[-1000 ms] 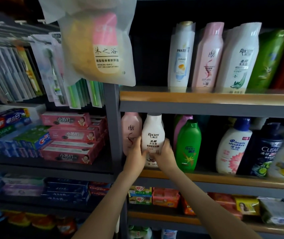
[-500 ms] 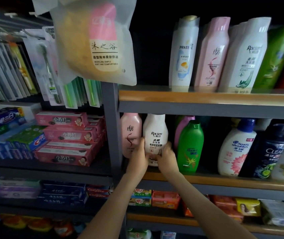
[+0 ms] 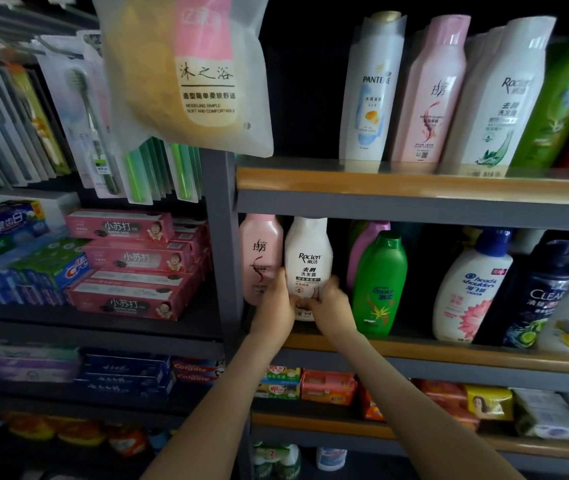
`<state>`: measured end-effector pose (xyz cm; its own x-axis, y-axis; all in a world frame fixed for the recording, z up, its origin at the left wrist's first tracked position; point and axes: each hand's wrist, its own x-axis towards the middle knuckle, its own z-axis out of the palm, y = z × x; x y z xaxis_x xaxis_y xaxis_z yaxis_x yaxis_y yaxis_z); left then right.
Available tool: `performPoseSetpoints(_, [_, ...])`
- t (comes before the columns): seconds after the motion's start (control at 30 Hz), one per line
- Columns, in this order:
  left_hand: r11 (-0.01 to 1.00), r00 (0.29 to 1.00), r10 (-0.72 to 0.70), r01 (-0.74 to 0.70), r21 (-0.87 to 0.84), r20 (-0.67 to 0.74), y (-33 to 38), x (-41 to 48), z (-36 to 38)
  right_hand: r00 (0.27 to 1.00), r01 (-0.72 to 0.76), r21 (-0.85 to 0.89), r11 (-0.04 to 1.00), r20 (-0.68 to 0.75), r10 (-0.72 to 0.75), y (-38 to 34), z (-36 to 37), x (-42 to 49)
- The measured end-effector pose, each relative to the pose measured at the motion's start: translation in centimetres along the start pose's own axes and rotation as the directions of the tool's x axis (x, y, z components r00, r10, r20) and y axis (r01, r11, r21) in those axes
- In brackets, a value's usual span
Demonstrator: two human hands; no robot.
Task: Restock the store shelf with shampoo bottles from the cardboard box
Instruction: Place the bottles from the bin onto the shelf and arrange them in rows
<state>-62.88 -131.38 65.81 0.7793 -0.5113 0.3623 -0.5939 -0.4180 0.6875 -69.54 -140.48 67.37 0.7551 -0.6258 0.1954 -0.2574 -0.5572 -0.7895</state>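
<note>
**White shampoo bottle being seated at left end of middle shelf**

Both hands are on the white shampoo bottle [image 3: 307,261]. The left hand [image 3: 274,303] and right hand [image 3: 328,306] curl round its lower body from either side. The bottle is upright near the left end of the shelf [image 3: 449,355], close to the front edge, between a pink bottle [image 3: 260,258] and a green bottle [image 3: 380,282]. Whether its base rests fully on the shelf cannot be told, as the hands cover it. Recommended: press the base flat, square the label to the front edge, avoid nudging the pink bottle, then release both sides together. The cardboard box is not in view.
</note>
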Motion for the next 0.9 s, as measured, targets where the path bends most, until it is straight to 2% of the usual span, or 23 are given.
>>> performPoseSetpoints(0.13, [0.998,1.0,0.001,-0.001,0.058,-0.007,0.4,-0.9,-0.7,0.999,-0.043,-0.027,0.999,0.014,0.043,0.0,0.4,-0.5])
performPoseSetpoints(0.23, [0.995,0.997,0.049,-0.044,0.088,-0.059,0.1,-3.3,-1.2,0.999,-0.012,-0.044,0.999,-0.042,0.01,0.5,1.0,-2.7])
performPoseSetpoints(0.37, [0.976,0.96,0.209,-0.194,0.095,-0.189,-2.4,-9.1,-2.1,0.943,0.235,-0.047,0.971,-0.231,-0.239,1.9,2.6,-7.9])
performPoseSetpoints(0.43, [0.979,0.959,0.198,-0.184,0.083,-0.203,-4.6,-13.1,-2.4,0.914,0.346,-0.103,0.932,-0.188,-0.36,3.3,4.5,-10.9])
performPoseSetpoints(0.53, [0.997,0.993,-0.05,0.056,0.056,-0.112,-10.0,-19.8,-1.9,0.921,0.386,-0.139,0.912,0.013,-0.388,6.1,8.9,-15.6])
performPoseSetpoints(0.6, [0.952,0.954,-0.291,0.296,0.082,-0.075,-14.7,-24.8,-1.1,0.933,0.335,-0.189,0.923,0.207,-0.296,8.6,12.3,-18.6])
performPoseSetpoints(0.63, [0.9,0.907,-0.419,0.421,0.113,-0.046,-17.0,-27.3,-0.9,0.922,0.284,-0.206,0.937,0.328,-0.207,9.7,13.9,-20.1])
performPoseSetpoints(0.7, [0.764,0.778,-0.628,0.613,0.202,0.016,-21.2,-32.4,-0.7,0.821,0.192,-0.278,0.941,0.571,0.001,12.3,17.6,-22.8])
performPoseSetpoints(0.73, [0.702,0.717,-0.696,0.669,0.244,0.035,-23.3,-34.8,-0.6,0.763,0.195,-0.329,0.924,0.643,0.068,13.3,19.2,-24.1])
performPoseSetpoints(0.8, [0.607,0.634,-0.773,0.722,0.332,0.036,-27.4,-39.7,0.1,0.701,0.284,-0.403,0.87,0.706,0.097,15.5,22.8,-26.5])
performPoseSetpoints(0.87, [0.524,0.562,-0.826,0.736,0.429,0.045,-31.0,-44.6,1.9,0.567,0.366,-0.41,0.835,0.81,0.149,18.7,27.0,-29.3])
performPoseSetpoints(0.9, [0.496,0.53,-0.846,0.746,0.445,0.056,-32.5,-46.7,3.0,0.492,0.36,-0.376,0.854,0.854,0.169,20.5,29.4,-30.6])
